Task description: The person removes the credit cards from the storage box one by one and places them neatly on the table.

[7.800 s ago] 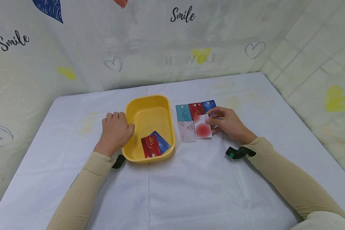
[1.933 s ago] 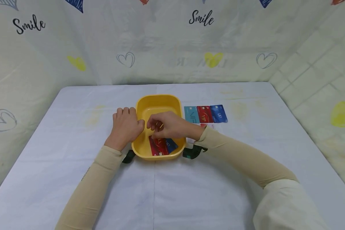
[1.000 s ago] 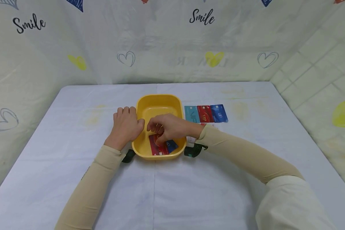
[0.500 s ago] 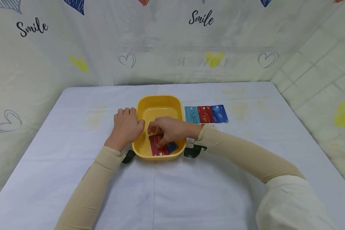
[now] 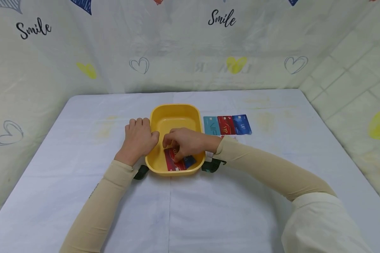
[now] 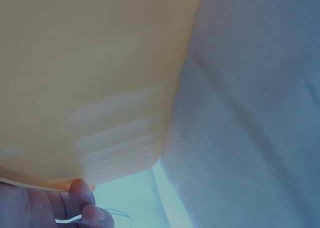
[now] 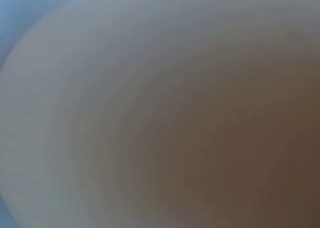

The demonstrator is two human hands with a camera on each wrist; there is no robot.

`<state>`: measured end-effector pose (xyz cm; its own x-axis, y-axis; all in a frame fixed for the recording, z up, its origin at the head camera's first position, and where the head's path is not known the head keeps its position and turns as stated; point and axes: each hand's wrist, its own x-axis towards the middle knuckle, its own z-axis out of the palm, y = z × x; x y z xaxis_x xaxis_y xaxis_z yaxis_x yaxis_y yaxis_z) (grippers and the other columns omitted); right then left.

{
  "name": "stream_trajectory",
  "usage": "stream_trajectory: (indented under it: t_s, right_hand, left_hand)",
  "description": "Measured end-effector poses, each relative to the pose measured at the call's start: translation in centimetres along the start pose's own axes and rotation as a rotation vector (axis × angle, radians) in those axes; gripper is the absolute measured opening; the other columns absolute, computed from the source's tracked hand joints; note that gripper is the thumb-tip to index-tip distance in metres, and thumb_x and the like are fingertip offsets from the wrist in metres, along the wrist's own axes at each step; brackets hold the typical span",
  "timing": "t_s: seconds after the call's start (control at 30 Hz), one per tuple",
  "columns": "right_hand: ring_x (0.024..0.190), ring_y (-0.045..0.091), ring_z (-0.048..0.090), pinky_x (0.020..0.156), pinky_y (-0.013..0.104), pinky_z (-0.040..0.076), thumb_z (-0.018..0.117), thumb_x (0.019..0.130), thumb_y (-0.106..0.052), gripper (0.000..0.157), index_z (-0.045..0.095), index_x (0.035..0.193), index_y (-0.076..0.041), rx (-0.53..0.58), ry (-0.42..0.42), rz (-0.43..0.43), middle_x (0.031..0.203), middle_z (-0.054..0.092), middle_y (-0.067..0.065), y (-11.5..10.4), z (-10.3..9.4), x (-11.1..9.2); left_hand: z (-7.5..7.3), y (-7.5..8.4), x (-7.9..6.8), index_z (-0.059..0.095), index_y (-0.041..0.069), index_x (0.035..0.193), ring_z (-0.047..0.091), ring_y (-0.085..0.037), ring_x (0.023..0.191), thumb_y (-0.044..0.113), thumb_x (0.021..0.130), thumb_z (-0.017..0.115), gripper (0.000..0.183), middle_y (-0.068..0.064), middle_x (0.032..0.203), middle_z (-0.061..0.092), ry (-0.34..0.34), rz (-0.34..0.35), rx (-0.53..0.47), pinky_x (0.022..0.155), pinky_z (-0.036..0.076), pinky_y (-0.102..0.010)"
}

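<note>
My left hand (image 5: 141, 138) grips the left rim of a yellow plastic tray (image 5: 176, 108); in the left wrist view its fingertips (image 6: 82, 189) curl at the rim beside the tray wall (image 6: 100, 78). Reaching into the tray from the right, my right hand (image 5: 189, 141) has its fingers bent, and the thumb lies over a red VIP card (image 5: 171, 162). The fingers seem to pinch this card, though their tips are partly hidden. A blue card (image 5: 189, 161) lies partly beneath the red one. The right wrist view is only a brown-grey blur.
Right of the tray, a teal card (image 5: 211, 125), a red card (image 5: 226, 125) and a blue card (image 5: 241, 124) lie in a row. Below them, pale cards (image 5: 210, 155) are mostly hidden by my right wrist. A white cloth (image 5: 221, 214) covers the table, with a patterned curtain behind.
My right hand has gone from the pale card with the red circle on the table into the tray. Its thumb has since lowered onto the red card. The left hand keeps its hold.
</note>
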<state>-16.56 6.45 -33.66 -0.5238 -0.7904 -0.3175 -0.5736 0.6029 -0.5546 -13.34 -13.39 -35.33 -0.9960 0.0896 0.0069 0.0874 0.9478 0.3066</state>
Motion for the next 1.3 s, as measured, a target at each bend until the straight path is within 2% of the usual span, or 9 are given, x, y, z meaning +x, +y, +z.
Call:
stream_trajectory:
  t_s: [0.47, 0.93, 1.1, 1.3]
  right_hand:
    - [0.106, 0.017, 0.057, 0.096, 0.029, 0.053, 0.085, 0.085, -0.019, 0.047, 0.063, 0.126, -0.015, -0.012, -0.012, -0.007, 0.117, 0.063, 0.002, 0.02, -0.05, 0.29]
    - [0.101, 0.016, 0.061, 0.092, 0.027, 0.055, 0.086, 0.084, -0.020, 0.050, 0.061, 0.128, -0.016, -0.013, -0.034, 0.009, 0.113, 0.069, 0.000, -0.17, 0.17, 0.48]
    - [0.103, 0.016, 0.061, 0.095, 0.028, 0.055, 0.086, 0.084, -0.020, 0.053, 0.060, 0.130, -0.017, -0.010, -0.034, 0.014, 0.115, 0.068, 0.001, -0.13, 0.26, 0.54]
    - [0.110, 0.015, 0.061, 0.102, 0.030, 0.054, 0.086, 0.084, -0.020, 0.053, 0.062, 0.130, -0.012, -0.011, -0.023, 0.005, 0.122, 0.069, 0.000, -0.07, 0.22, 0.54]
  left_hand:
    - [-0.19, -0.03, -0.03, 0.048, -0.003, 0.099, 0.036, -0.038, 0.102, 0.026, 0.095, 0.039, 0.030, -0.018, 0.095, 0.046, -0.002, 0.004, -0.010, 0.087, 0.030, -0.049]
    - [-0.16, -0.05, 0.00, 0.048, -0.003, 0.102, 0.037, -0.038, 0.103, 0.026, 0.095, 0.040, 0.031, -0.019, 0.097, 0.047, -0.006, 0.004, -0.013, 0.089, 0.031, -0.050]
    - [-0.13, -0.06, 0.02, 0.049, -0.003, 0.102, 0.037, -0.039, 0.103, 0.027, 0.095, 0.039, 0.032, -0.019, 0.097, 0.048, -0.002, 0.006, -0.009, 0.089, 0.032, -0.051]
    - [-0.12, -0.11, 0.00, 0.048, -0.003, 0.100, 0.037, -0.037, 0.101, 0.026, 0.094, 0.038, 0.032, -0.019, 0.095, 0.047, 0.000, 0.006, -0.010, 0.088, 0.031, -0.049]
